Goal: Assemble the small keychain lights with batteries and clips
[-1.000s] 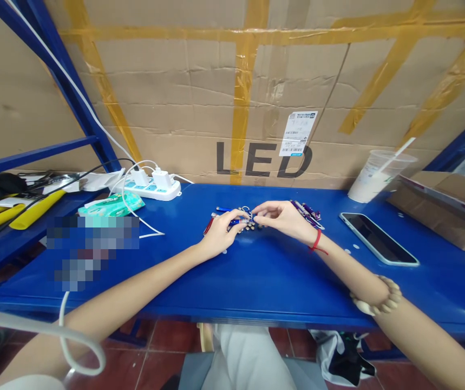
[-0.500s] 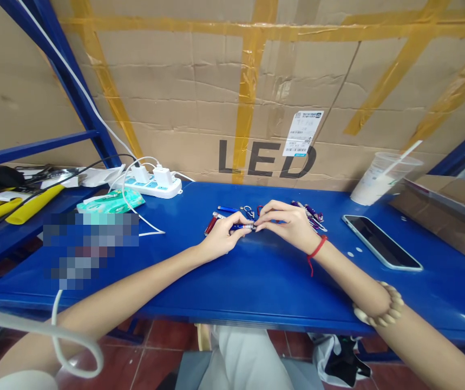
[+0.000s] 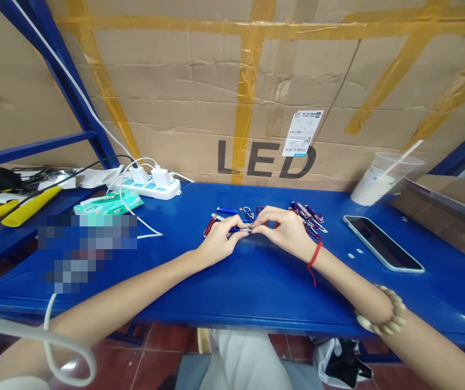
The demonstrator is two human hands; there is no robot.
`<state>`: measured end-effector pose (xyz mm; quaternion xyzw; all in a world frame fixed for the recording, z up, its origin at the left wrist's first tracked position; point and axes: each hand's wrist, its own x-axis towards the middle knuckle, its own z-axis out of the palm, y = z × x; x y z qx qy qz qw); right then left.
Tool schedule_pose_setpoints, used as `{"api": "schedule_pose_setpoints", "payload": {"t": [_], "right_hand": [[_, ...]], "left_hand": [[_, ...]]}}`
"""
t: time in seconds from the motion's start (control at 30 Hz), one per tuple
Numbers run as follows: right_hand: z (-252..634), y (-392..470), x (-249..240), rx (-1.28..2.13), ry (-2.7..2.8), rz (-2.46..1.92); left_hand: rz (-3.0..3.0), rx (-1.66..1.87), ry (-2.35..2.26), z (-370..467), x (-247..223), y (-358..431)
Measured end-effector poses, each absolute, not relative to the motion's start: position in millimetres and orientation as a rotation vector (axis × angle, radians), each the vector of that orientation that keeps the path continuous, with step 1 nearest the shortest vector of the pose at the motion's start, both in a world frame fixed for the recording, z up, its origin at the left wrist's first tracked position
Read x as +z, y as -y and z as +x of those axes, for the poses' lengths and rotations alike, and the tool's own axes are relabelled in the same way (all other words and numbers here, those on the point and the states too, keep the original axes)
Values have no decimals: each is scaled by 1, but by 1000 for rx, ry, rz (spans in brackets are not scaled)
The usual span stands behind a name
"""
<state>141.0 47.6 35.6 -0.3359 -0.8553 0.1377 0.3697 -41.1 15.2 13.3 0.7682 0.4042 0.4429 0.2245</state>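
My left hand (image 3: 218, 238) pinches a slim blue metal tube with a silver end (image 3: 237, 229), like a mini flashlight, between thumb and fingers. At the tube's silver right end, the thumb and fingertips of my right hand (image 3: 283, 227) are closed on it. Just behind my hands lie another blue tube (image 3: 227, 210) and a small metal clip (image 3: 247, 211). A red tube (image 3: 209, 227) is partly hidden by my left hand. Beyond my right hand is a small pile of purple and red tubes with clips (image 3: 307, 212).
A phone (image 3: 382, 242), a tilted-looking drink cup with straw (image 3: 378, 179) and a cardboard box (image 3: 443, 216) are at right. Left are a power strip (image 3: 159, 189), a green tissue pack (image 3: 108, 203) and white cables. A large taped carton (image 3: 200, 108) stands behind the blue table (image 3: 256, 292).
My right hand has shifted slightly down, uncovering more of the pile behind it. Both hands still hold the blue tube, which sits a little lower and further left.
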Motion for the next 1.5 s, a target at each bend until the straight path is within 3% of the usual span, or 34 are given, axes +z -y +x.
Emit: {"api": "schedule_pose_setpoints", "payload": {"t": [0.67,0.8,0.93,1.17,1.5], "right_hand": [[149,-60,52,549,2147,-932],[154,-66,50,497,2109,-975],[156,-69,46,453,2416,-998],[172,-81,49,165,2478,-1138],[168,-85,38,307,2560,-1027]], "left_hand": [[1756,1264,-1095,-31,20,-19],[1700,1292,-1134,-35,18,-23],[1672,1354,-1194,-39,16,-27],[1625,1413,-1179,-44,18,-30],[1719,1366,-1158,-42,19,-26]]}}
